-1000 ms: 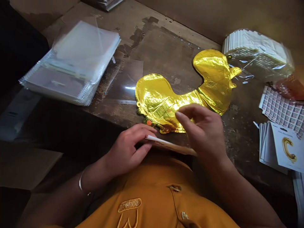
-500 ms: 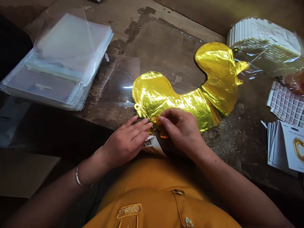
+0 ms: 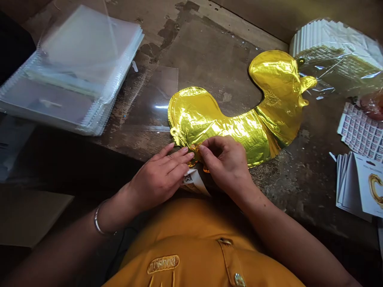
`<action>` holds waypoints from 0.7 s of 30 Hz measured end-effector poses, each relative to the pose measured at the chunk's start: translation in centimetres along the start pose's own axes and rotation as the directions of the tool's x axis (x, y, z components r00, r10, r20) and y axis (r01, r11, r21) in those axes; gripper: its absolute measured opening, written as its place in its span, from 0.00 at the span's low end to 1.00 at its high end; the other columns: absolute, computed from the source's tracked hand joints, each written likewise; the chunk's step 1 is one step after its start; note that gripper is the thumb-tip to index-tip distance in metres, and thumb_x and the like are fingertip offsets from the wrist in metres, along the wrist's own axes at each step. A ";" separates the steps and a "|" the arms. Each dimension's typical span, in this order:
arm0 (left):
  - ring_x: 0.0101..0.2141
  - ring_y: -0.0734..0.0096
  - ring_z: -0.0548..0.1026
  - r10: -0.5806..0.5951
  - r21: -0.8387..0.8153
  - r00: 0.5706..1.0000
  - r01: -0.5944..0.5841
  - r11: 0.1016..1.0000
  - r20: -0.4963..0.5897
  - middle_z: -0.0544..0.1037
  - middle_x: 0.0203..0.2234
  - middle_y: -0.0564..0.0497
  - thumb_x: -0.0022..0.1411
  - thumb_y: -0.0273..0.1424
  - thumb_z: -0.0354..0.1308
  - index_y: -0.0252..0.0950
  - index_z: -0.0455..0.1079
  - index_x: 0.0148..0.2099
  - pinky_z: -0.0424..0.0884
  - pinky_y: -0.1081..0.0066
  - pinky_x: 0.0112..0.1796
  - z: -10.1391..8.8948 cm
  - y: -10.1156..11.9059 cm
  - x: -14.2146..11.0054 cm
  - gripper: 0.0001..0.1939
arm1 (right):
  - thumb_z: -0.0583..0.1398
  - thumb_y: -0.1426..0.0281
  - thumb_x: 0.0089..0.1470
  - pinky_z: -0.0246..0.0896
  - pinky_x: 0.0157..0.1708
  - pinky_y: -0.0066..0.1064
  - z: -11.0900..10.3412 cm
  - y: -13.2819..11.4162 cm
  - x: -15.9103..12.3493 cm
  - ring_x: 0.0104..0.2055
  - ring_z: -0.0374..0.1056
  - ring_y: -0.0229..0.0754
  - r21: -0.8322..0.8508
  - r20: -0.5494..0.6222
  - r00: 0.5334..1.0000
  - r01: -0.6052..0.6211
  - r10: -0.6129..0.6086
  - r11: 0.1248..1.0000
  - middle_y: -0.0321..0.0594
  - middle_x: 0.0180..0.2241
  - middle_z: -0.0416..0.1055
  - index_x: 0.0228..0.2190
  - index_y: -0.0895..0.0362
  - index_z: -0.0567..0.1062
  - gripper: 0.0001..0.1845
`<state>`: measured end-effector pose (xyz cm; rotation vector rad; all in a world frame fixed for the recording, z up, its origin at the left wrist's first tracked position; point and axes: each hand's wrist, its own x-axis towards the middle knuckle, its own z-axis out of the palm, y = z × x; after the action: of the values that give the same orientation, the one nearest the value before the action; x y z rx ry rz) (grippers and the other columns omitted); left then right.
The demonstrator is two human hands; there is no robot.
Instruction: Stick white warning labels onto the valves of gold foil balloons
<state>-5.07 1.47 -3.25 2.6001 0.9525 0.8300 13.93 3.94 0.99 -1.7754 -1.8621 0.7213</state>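
Note:
A flat gold foil balloon (image 3: pixel 236 127), curved like a letter C, lies on the worktable with small tabs along its edge. My left hand (image 3: pixel 160 175) rests with its fingers stretched flat, their tips on the balloon's near-left edge. Thumb and forefinger of my right hand (image 3: pixel 229 161) are pinched together at a small gold tab with dark printing on that edge. The other right fingers are curled, and what lies beneath them is hidden. Just below both hands, a white printed paper piece (image 3: pixel 195 181) with a CE mark sticks out at the table edge.
A stack of clear plastic sleeves (image 3: pixel 80 59) lies at left, beside a single clear sleeve (image 3: pixel 163 85). At right are a plastic-wrapped bundle of white cards (image 3: pixel 338 44), a sticker sheet (image 3: pixel 360 129) and folded foil-balloon cards (image 3: pixel 366 183). The table's front edge runs near my body.
The view has shifted slightly, so the table items appear a little displaced. Both hands keep nearly the same place at the balloon's edge, with the right fingers still pinched.

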 end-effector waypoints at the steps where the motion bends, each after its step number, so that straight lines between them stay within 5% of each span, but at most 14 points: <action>1: 0.55 0.62 0.70 0.002 0.006 1.000 -0.002 1.000 0.000 0.75 0.52 0.43 0.63 0.23 0.54 0.34 0.69 0.46 0.58 0.56 0.61 0.0 0.0 0.0 0.10 | 0.59 0.68 0.53 0.60 0.29 0.32 0.0 0.0 0.0 0.28 0.66 0.38 0.004 0.004 1.000 -0.002 0.002 1.000 0.39 0.26 0.75 0.25 0.57 0.75 0.08; 17: 0.54 0.61 0.72 0.007 0.028 1.000 -0.007 1.000 -0.003 0.75 0.51 0.43 0.63 0.23 0.54 0.33 0.69 0.46 0.59 0.56 0.60 -0.2 0.2 0.3 0.09 | 0.60 0.71 0.50 0.55 0.32 0.34 0.4 -0.3 -0.2 0.30 0.63 0.41 -0.174 -0.088 0.991 0.088 -0.105 0.981 0.38 0.24 0.71 0.23 0.56 0.74 0.05; 21: 0.53 0.63 0.72 0.002 0.031 1.000 -0.002 1.000 -0.016 0.76 0.50 0.43 0.63 0.23 0.53 0.32 0.69 0.45 0.57 0.57 0.61 -0.3 0.3 0.5 0.08 | 0.62 0.66 0.51 0.53 0.31 0.33 0.6 -0.4 0.0 0.28 0.61 0.39 -0.255 -0.041 0.994 0.085 -0.099 0.963 0.36 0.24 0.70 0.24 0.56 0.72 0.09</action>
<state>-4.82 1.57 -2.68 2.6246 0.9749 0.8443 13.22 3.93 0.75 -1.8246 -2.0606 0.4124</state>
